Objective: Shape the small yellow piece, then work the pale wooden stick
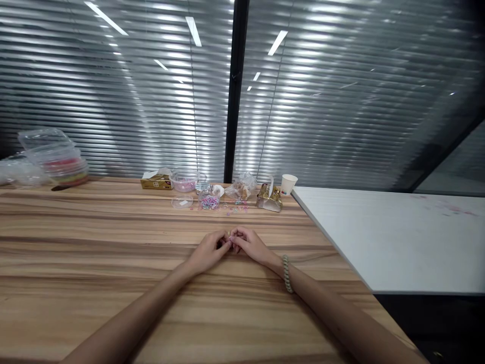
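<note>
My left hand (pixel 210 249) and my right hand (pixel 248 243) meet over the wooden table (pixel 113 253), fingertips together. Both are closed in a pinch; whatever lies between the fingers is too small to make out. Beyond them stands a clear tub (pixel 209 201) of small pink, purple and blue pieces. More loose coloured pieces (pixel 235 208) are scattered on the wood to its right. A round clear lid (pixel 182 202) lies to the left of the tub. A coiled band (pixel 287 273) circles my right wrist.
A gold tissue box (pixel 156 181), a clear bowl with pink contents (pixel 184 183), crumpled plastic wrap (pixel 243 187), an opened gold packet (pixel 270 196) and a paper cup (pixel 289 184) line the back edge. Stacked plastic containers (pixel 62 163) stand far left. A white table (pixel 397 242) adjoins at right.
</note>
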Action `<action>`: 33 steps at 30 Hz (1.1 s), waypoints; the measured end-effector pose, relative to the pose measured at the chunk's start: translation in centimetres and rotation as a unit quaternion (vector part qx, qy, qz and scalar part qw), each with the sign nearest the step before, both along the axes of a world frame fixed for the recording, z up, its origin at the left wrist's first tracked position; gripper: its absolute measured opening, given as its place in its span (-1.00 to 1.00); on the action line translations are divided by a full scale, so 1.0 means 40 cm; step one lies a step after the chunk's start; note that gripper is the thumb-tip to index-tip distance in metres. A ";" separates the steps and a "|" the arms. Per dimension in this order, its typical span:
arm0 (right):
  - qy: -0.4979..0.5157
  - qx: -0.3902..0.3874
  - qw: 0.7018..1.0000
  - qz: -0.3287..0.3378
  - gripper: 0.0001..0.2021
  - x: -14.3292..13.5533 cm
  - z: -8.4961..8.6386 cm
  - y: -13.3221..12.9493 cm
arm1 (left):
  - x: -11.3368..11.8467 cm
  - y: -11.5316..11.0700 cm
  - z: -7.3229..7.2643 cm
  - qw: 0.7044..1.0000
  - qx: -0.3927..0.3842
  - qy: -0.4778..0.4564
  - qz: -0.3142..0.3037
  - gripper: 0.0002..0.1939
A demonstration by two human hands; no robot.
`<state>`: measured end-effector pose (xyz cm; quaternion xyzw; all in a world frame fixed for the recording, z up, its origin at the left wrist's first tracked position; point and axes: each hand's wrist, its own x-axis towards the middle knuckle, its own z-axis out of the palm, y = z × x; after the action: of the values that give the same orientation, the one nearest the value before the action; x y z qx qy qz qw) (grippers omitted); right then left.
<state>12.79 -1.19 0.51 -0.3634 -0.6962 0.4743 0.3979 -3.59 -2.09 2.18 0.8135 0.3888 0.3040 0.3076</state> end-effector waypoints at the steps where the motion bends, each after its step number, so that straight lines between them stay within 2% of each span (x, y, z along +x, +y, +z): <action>1: -0.001 0.000 1.000 0.000 -0.74 0.000 0.000 0.000 | 0.000 0.000 -0.001 1.000 0.002 0.000 0.001 -0.67; 19: 0.003 0.001 1.000 0.002 -0.74 -0.001 -0.005 0.002 | 0.004 -0.006 0.015 1.000 -0.008 -0.001 0.001 -0.69; 26: 0.021 0.002 1.000 -0.019 -0.76 -0.002 0.004 -0.005 | 0.005 -0.004 0.016 0.999 -0.036 -0.030 -0.005 -0.65; 33: 0.027 0.010 0.999 -0.042 -0.78 -0.004 0.001 -0.004 | 0.004 -0.002 0.004 0.999 -0.019 -0.035 -0.006 -0.68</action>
<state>12.63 -1.33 0.55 -0.3754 -0.6737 0.4598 0.4402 -3.43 -2.16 2.35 0.7990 0.3782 0.3229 0.3382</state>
